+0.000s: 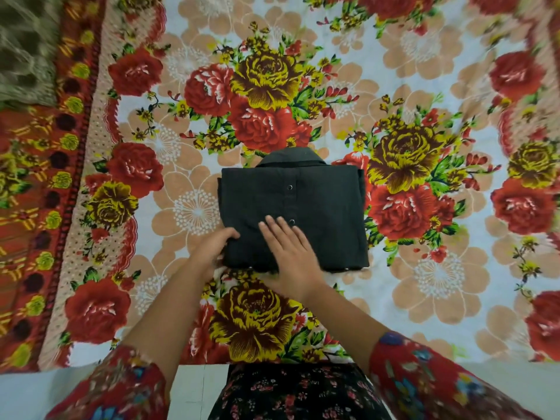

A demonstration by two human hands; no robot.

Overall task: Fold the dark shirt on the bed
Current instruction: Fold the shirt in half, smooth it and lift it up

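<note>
- Dark shirt (315,207): lies folded into a compact rectangle near the middle of the bed, on the floral bedsheet (424,71). The collar (291,157) protrudes at the far edge. A button placket runs near to far along the top face; two snap buttons (290,187) are visible on it.
- Left hand (213,248): positioned at the near left corner of the shirt. The thumb lies on the top face; the fingers curl around the left edge and are partly hidden under the fabric. The hand grasps that corner of the shirt.
- Right hand (288,253): flat, palm down, fingers extended and slightly spread, pressing on the near left portion of the top face. It grips nothing; it rests released on the fabric. The fingertips reach close to the nearer button.
- Both forearms enter from the near edge of the scene. Red patterned sleeves (439,377) cover the upper arms.
- Bedsheet: large red and yellow roses on a pale ground with peach flower outlines. A red patterned border (60,183) runs along the left side.
- Far left corner: a blurred olive, mottled fabric (24,50); its type cannot be determined.
- Near edge: the person's dark floral garment (297,392) is visible between the arms.
</note>
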